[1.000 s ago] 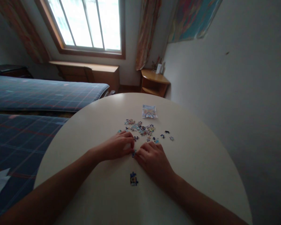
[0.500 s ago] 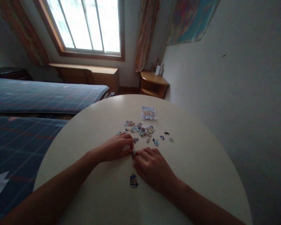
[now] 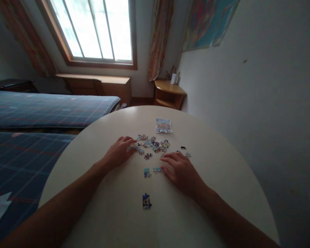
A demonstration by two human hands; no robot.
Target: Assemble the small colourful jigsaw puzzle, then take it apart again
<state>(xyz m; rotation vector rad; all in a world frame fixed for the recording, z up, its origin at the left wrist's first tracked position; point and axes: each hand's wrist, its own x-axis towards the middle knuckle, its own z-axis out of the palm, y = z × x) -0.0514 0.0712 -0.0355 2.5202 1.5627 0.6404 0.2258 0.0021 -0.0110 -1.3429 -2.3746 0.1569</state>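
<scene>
My left hand (image 3: 120, 151) rests at the left edge of a loose pile of jigsaw pieces (image 3: 156, 146), its fingers stretched out and slightly parted, thumb by a bluish piece. Nothing shows clearly in its grasp. My right hand (image 3: 182, 172) hovers or lies low over the table, fingers apart, with the thumb tip beside a pale blue puzzle piece (image 3: 157, 169). Just left of that piece lies a teal and dark puzzle piece (image 3: 147, 173). Nearer to me is a small joined-looking puzzle section (image 3: 146, 202) in dark blue and tan. My right fingers hide some pieces behind them.
All this lies on a round cream table (image 3: 113, 210). A printed packet (image 3: 163, 125) sits beyond the pile, and a dark piece (image 3: 183, 147) lies to the right. Left of the table is a plaid-covered bed (image 3: 49, 110); a white wall (image 3: 260, 120) rises on the right.
My hands have moved apart from the middle, the left up and left to the pile, the right a little rightward. The teal piece between them is now uncovered, with the pale blue piece beside it.
</scene>
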